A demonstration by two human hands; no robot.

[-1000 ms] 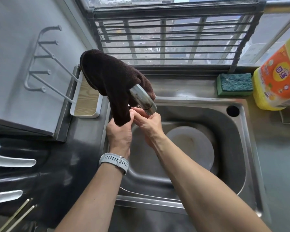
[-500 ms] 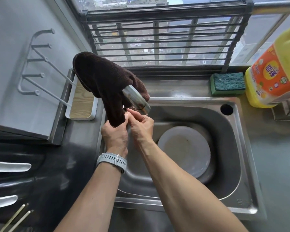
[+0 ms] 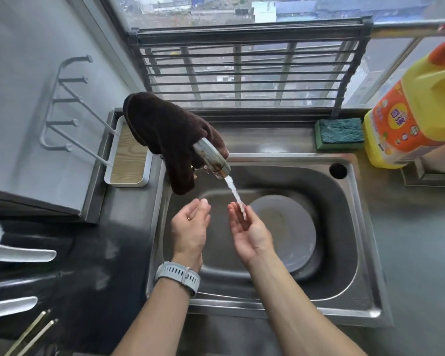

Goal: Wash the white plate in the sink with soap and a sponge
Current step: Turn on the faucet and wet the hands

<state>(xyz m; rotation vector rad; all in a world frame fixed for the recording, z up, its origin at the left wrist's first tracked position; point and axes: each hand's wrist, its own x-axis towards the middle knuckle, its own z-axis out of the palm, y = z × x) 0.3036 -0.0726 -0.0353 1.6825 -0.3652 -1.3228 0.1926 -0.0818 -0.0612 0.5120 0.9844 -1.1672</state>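
Note:
The white plate point(image 3: 290, 227) lies flat in the steel sink point(image 3: 355, 242), partly hidden by my right forearm. Water streams from the metal tap point(image 3: 212, 160) onto the fingers of my right hand point(image 3: 249, 229), which is palm-up, open and empty. My left hand point(image 3: 190, 227), with a grey watch on its wrist, hovers open and empty just left of the stream. A green sponge point(image 3: 341, 133) rests on the ledge behind the sink. Beside the sponge at the right stands a yellow soap bottle point(image 3: 411, 116).
A dark brown cloth point(image 3: 165, 134) is draped over the tap. A white rack with a wooden tray point(image 3: 129, 160) stands left of the sink. A metal dish rack point(image 3: 242, 70) lines the window behind. White utensil handles point(image 3: 18, 253) lie at the far left.
Both hands have come down and away from the tap and spread apart. Water now runs from the tap onto my right fingers.

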